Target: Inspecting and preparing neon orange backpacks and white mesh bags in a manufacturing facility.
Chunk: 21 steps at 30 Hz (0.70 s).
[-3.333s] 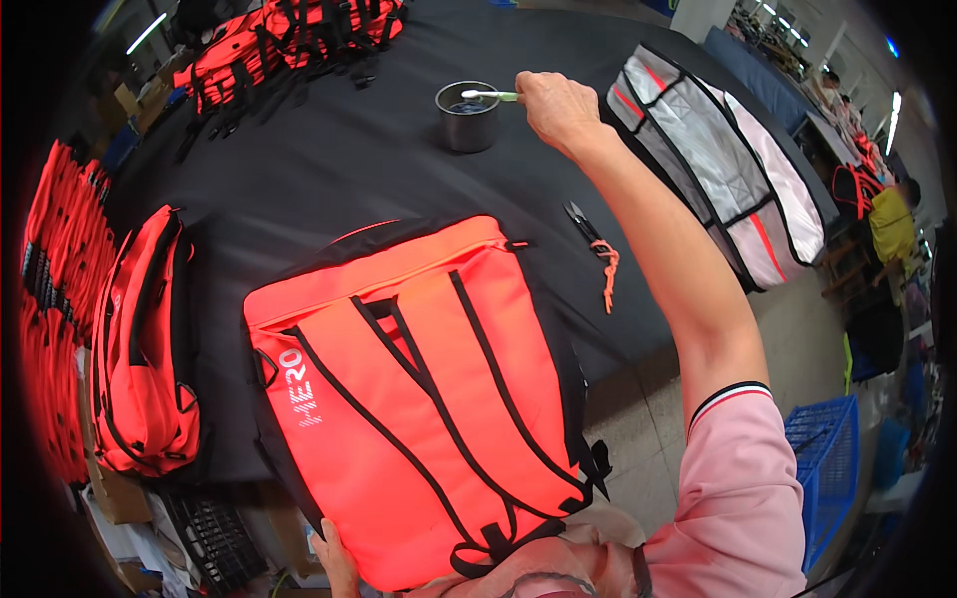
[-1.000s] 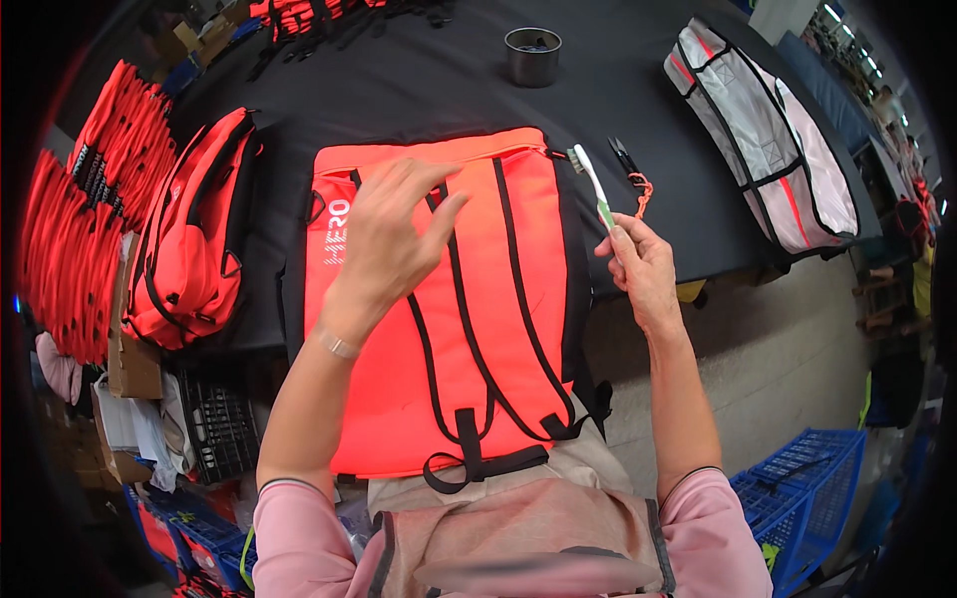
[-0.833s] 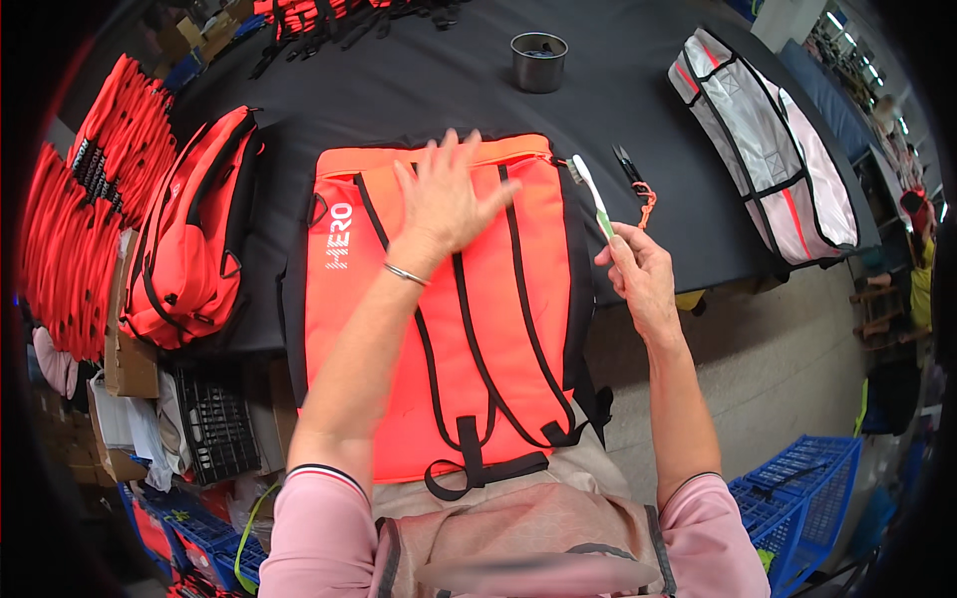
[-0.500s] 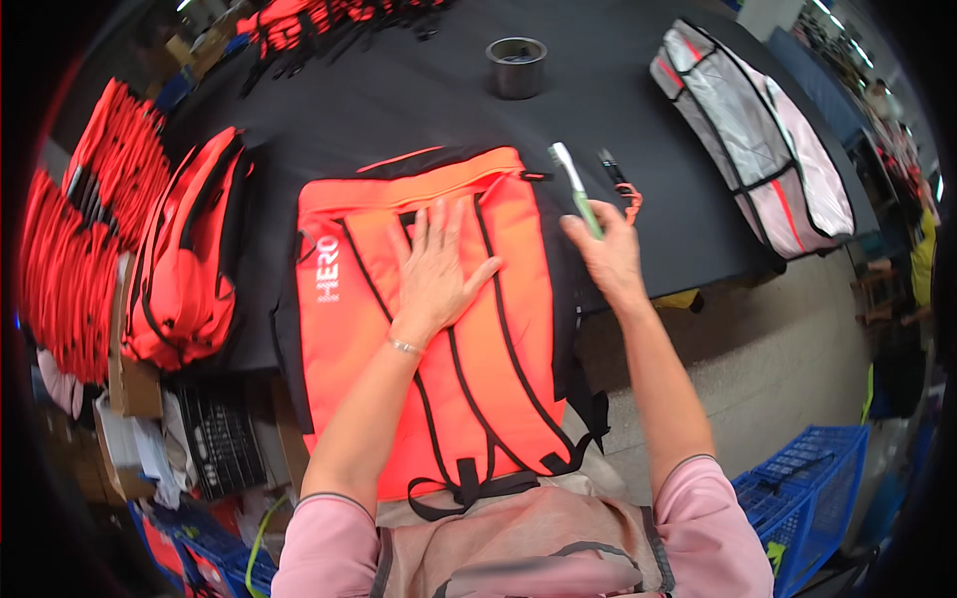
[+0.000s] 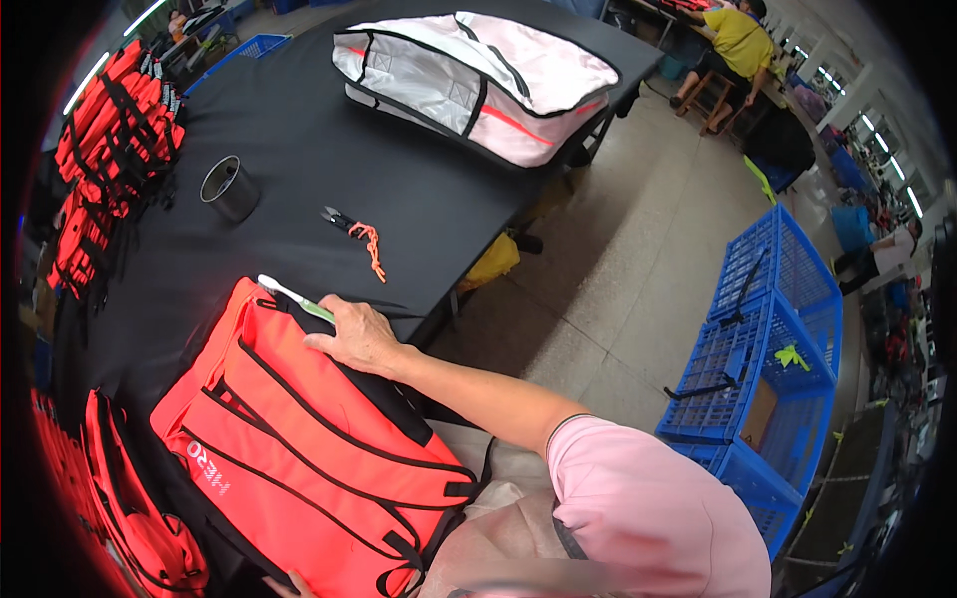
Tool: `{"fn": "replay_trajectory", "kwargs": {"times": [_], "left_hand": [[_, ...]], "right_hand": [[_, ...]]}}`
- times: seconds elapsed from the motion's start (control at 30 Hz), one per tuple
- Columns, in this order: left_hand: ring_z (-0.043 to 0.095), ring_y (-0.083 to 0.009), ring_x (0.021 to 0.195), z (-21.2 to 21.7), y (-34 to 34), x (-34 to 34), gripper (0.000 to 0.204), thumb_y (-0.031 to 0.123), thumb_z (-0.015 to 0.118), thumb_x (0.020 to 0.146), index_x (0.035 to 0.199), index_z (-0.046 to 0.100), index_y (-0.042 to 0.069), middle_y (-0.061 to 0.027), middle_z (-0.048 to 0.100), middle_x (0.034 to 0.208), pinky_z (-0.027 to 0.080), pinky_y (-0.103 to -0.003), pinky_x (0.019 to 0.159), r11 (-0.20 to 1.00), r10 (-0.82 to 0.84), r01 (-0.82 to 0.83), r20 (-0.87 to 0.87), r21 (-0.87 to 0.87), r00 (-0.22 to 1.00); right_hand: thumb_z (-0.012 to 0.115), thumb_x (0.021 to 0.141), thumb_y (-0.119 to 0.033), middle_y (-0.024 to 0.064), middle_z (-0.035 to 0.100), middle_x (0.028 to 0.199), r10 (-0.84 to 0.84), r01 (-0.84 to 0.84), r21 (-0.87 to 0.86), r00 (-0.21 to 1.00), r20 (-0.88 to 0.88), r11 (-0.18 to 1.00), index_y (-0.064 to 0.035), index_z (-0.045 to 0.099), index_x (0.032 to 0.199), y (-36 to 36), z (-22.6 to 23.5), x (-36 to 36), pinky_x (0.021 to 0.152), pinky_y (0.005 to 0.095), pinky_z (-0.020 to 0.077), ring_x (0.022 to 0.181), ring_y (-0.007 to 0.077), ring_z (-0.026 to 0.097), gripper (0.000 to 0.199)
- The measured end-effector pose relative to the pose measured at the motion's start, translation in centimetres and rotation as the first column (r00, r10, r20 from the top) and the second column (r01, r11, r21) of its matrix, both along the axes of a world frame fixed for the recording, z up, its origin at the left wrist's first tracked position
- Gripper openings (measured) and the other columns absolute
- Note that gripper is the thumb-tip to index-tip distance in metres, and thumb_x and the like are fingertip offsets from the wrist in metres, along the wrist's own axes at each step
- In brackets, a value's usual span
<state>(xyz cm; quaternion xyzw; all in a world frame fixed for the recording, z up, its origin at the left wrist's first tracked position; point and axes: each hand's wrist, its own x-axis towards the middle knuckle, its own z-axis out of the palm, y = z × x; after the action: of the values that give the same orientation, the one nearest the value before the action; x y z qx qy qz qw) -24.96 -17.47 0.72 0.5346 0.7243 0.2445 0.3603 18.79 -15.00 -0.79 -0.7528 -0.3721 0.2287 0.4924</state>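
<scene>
A bright orange-red backpack [image 5: 319,439] with black-edged shoulder straps lies on the black-covered table, its lower end against my body. My right hand [image 5: 361,337] is closed on a toothbrush [image 5: 299,300] with a white head and green handle, beside the bag's top corner. Of my left hand [image 5: 291,586], only a small part shows at the lower edge, by the backpack's side; its grip is hidden. Thread snips [image 5: 342,216] with an orange cord lie beyond my right hand. Left of them stands a dark metal cup [image 5: 230,189].
A grey-and-pink bag [image 5: 469,85] lies at the table's far end. Piled orange-red bags [image 5: 115,149] line the left, and another backpack [image 5: 135,513] lies lower left. Blue plastic crates [image 5: 723,344] stand on the floor at right. A person in yellow [image 5: 740,42] sits far off.
My view has swung right, bringing the crates and floor into sight. My left hand, which lay flat on the backpack, now barely shows. My right hand still holds the toothbrush, now at the bag's corner.
</scene>
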Motion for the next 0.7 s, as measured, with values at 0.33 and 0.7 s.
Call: {"fn": "replay_trajectory", "kwargs": {"times": [0.33,0.7], "left_hand": [[0.034,-0.0192,0.049,4.4,7.3,-3.4,0.064,0.049,0.059,0.095,0.073,0.061,-0.012,-0.0100,0.042,0.051,0.031,-0.041,0.043,0.893,-0.348,0.410,-0.296,0.183,0.889],[0.057,-0.0293,0.120,10.3,19.2,3.9,0.037,0.013,0.058,0.096,0.128,0.056,-0.004,-0.0171,0.061,0.128,0.041,-0.037,0.105,0.529,-0.507,0.764,-0.585,0.369,0.633]], "right_hand": [[0.069,0.080,-0.022,0.0202,0.065,0.085,-0.110,0.150,0.181,0.970,-0.214,0.972,0.0057,0.058,0.096,-1.5,0.5,-0.9,0.077,0.0397,0.0509,0.083,0.0306,0.066,0.034],[0.072,0.086,-0.016,0.0073,0.067,0.082,-0.044,0.113,0.132,0.898,-0.437,0.985,-0.0002,0.059,0.100,-11.2,-1.0,-9.2,0.068,0.0281,0.0536,0.074,0.0127,0.067,0.024]]}}
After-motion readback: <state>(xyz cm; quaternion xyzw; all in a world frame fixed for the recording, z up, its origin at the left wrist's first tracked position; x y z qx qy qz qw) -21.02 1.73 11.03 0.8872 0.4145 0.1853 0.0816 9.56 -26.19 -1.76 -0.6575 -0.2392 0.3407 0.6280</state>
